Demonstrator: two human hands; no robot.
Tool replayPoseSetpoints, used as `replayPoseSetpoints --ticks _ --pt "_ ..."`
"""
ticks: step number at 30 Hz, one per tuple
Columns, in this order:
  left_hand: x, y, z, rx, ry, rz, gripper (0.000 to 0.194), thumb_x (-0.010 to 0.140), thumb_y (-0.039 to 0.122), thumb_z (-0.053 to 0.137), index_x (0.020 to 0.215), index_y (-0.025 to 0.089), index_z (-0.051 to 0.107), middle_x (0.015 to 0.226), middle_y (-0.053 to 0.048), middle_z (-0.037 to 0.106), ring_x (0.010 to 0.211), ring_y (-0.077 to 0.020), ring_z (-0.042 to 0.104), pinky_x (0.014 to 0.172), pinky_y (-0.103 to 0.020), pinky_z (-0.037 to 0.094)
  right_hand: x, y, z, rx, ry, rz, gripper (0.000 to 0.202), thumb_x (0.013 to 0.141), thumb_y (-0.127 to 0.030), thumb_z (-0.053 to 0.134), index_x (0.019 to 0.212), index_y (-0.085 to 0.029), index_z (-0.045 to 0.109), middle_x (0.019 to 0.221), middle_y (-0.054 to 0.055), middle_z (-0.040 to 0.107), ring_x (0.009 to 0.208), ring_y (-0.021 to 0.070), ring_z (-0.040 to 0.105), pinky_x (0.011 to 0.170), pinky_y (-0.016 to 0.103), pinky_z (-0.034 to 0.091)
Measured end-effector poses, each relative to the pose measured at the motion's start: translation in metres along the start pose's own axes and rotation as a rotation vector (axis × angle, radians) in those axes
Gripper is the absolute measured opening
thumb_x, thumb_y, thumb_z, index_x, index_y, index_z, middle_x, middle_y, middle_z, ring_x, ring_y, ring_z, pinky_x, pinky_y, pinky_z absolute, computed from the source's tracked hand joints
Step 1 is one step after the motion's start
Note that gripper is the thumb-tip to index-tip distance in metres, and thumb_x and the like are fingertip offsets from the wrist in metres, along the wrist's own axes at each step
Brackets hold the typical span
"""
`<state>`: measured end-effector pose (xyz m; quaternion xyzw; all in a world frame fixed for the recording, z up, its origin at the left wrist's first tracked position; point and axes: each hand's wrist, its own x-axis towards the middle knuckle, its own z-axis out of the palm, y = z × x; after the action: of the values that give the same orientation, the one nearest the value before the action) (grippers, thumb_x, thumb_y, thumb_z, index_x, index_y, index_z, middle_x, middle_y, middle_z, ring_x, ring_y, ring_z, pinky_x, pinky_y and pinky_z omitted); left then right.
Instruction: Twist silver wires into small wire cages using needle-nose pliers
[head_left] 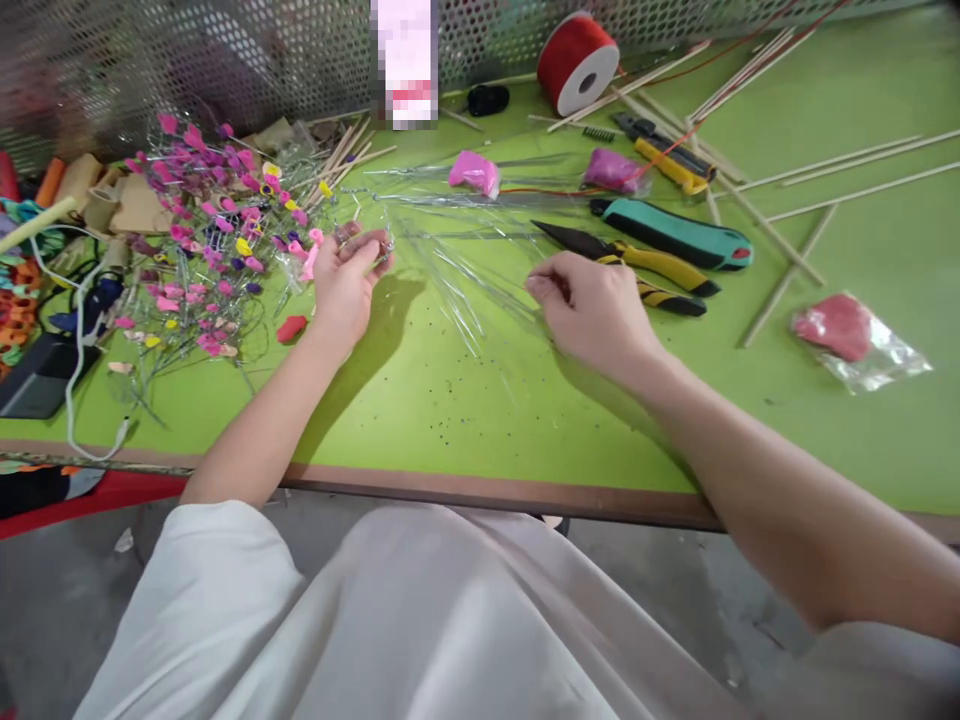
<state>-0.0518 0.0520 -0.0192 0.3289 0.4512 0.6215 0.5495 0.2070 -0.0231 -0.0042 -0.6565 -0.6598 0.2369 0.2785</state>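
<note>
My left hand [351, 275] is closed in a pinch on a piece of twisted silvery wire [388, 243], whose curled upper part shows above the fingers. To the right, my right hand [592, 300] is closed, thumb and forefinger together. Thin strands reach close to its fingertips, but what it pinches, if anything, is too small to make out. Between the hands, loose thin silvery wires [457, 290] fan out over the green tabletop. Long-nose pliers with yellow and black handles [652, 262] lie just behind my right hand, partly covered by it.
A pile of pink, purple and yellow pieces on wires [217, 240] lies left. Behind are a red spool [577, 65], pink packets [475, 174], a teal-handled tool [671, 232] and cutters [667, 150]. Wooden sticks [787, 275] and a bagged red lump [840, 328] lie right.
</note>
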Motion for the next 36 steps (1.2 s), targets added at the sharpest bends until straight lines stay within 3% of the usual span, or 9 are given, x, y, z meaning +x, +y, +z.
replayPoseSetpoints --ticks 5,9,16,19,26,30,36 --pt "-0.002 0.006 0.005 -0.023 -0.006 -0.016 0.024 0.098 -0.003 0.061 0.096 0.021 0.058 0.094 0.0 0.079 0.098 -0.0131 0.079 0.109 -0.035 0.061 -0.006 -0.013 -0.011 0.365 -0.273 0.137 0.024 0.101 -0.019 0.064 0.078 -0.02 0.066 0.065 0.001 0.064 0.048 0.0113 0.051 0.054 0.03 0.041" --pt "-0.011 0.009 0.011 -0.029 -0.05 -0.035 0.023 0.099 -0.003 0.062 0.096 0.02 0.06 0.097 0.002 0.08 0.1 -0.0113 0.08 0.109 -0.032 0.064 -0.014 -0.008 -0.011 0.449 -0.412 0.137 0.025 0.1 -0.024 0.072 0.077 -0.019 0.067 0.062 0.0 0.064 0.045 0.0084 0.05 0.048 0.026 0.039" --pt "-0.022 0.015 0.021 0.002 -0.092 -0.017 0.022 0.106 -0.004 0.051 0.1 0.015 0.061 0.093 0.002 0.077 0.12 -0.0168 0.08 0.103 -0.03 0.067 -0.026 0.007 -0.003 0.449 -0.347 0.009 0.033 0.098 -0.046 0.076 0.078 -0.02 0.07 0.067 0.003 0.07 0.049 0.0106 0.058 0.051 0.027 0.047" --pt "-0.027 0.019 0.027 0.03 -0.095 0.004 0.023 0.107 -0.004 0.045 0.104 0.012 0.062 0.092 0.001 0.074 0.13 -0.0217 0.076 0.102 -0.031 0.066 -0.029 0.008 -0.005 0.379 -0.269 -0.029 0.03 0.099 -0.042 0.072 0.079 -0.02 0.071 0.068 0.003 0.071 0.049 0.0111 0.059 0.051 0.027 0.046" --pt "-0.033 0.015 0.027 0.11 -0.152 0.015 0.021 0.1 -0.001 0.062 0.1 0.02 0.066 0.1 0.001 0.077 0.146 -0.0266 0.065 0.117 -0.046 0.06 -0.033 0.007 -0.004 0.295 -0.239 -0.075 0.015 0.096 -0.023 0.067 0.082 -0.02 0.072 0.069 0.002 0.072 0.053 0.0116 0.061 0.058 0.028 0.049" --pt "-0.032 0.011 0.024 0.166 -0.183 0.045 0.025 0.096 0.001 0.07 0.095 0.025 0.067 0.105 0.001 0.081 0.141 -0.026 0.065 0.123 -0.05 0.055 -0.033 0.01 0.001 0.37 -0.26 -0.032 0.007 0.093 -0.024 0.071 0.089 -0.019 0.074 0.067 0.001 0.07 0.052 0.0115 0.06 0.056 0.028 0.05" --pt "-0.038 0.006 0.026 0.159 -0.179 0.04 0.017 0.095 0.001 0.069 0.097 0.018 0.067 0.101 -0.001 0.078 0.135 -0.0268 0.071 0.114 -0.048 0.062 -0.028 0.01 0.006 0.473 -0.346 0.014 0.013 0.091 -0.033 0.081 0.093 -0.021 0.074 0.065 0.0 0.067 0.051 0.0125 0.058 0.054 0.029 0.051"
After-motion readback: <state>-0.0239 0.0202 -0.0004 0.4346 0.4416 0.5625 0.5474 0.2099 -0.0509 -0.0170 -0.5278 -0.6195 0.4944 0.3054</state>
